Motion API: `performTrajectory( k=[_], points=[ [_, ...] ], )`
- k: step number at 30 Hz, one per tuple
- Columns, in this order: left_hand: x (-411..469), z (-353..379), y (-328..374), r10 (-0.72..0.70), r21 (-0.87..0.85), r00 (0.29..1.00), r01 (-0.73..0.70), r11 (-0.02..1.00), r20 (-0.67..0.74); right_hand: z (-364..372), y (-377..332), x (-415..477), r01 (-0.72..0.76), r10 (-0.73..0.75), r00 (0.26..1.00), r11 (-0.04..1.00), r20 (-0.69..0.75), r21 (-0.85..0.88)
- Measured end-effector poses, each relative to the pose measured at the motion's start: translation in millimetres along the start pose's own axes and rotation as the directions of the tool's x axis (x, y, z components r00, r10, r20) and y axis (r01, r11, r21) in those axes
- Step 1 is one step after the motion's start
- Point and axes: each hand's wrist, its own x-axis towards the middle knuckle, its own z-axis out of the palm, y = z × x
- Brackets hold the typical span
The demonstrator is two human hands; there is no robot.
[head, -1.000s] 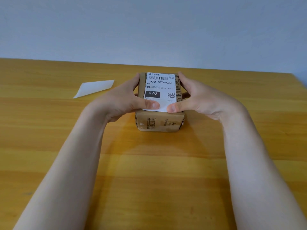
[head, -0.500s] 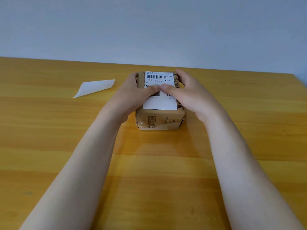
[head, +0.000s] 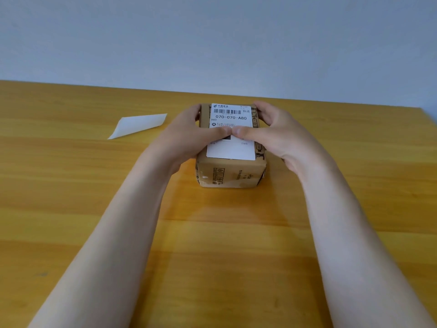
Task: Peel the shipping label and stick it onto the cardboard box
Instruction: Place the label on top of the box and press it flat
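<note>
A small brown cardboard box (head: pixel 230 172) stands in the middle of the wooden table. A white shipping label (head: pixel 230 151) with a barcode and "070-070-A80" lies flat on its top face. My left hand (head: pixel 189 138) clasps the box's left side and my right hand (head: pixel 276 136) its right side. Both thumbs lie across the middle of the label, tips touching, and hide its dark block and QR code. The fingers wrap around the box's far corners.
The peeled white backing paper (head: pixel 139 125) lies on the table (head: pixel 71 185) to the left of the box, one corner curled up. A pale wall rises behind the table's far edge. The table's right corner shows at the far right.
My thumbs slid from the label's near edge up to its middle and met there. The near edge, lifted a second ago, now lies flat on the box.
</note>
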Motion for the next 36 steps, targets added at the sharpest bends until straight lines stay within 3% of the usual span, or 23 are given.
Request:
performTrajectory(
  k=[9,21,24,30,36],
  points=[
    [-1.8,-15.6,-8.4,0.053,-0.026,0.961,-0.048,0.999,0.270,-12.4,-0.9,-3.4,-0.061,0.084,0.979,0.990,0.186,-0.126],
    [-4.5,-29.0,-10.4,0.059,0.026,0.889,-0.079,0.997,0.454,-22.4,1.7,-11.6,-0.011,0.085,0.942,0.974,0.324,-0.225],
    [-7.2,-24.2,-7.7,0.050,0.022,0.902,-0.066,0.998,0.428,-19.7,1.3,-11.3,-0.018,0.083,0.948,0.978,0.308,-0.209],
    [-10.1,-10.5,4.9,-0.045,0.013,0.970,0.043,0.999,0.238,-3.0,-3.6,-5.0,-0.045,0.051,0.995,0.996,0.089,-0.079],
    [-9.9,-9.0,6.2,-0.052,0.079,0.992,0.043,0.996,0.112,-1.1,-5.1,-6.2,-0.038,0.041,0.998,0.995,0.038,-0.090]
  ],
)
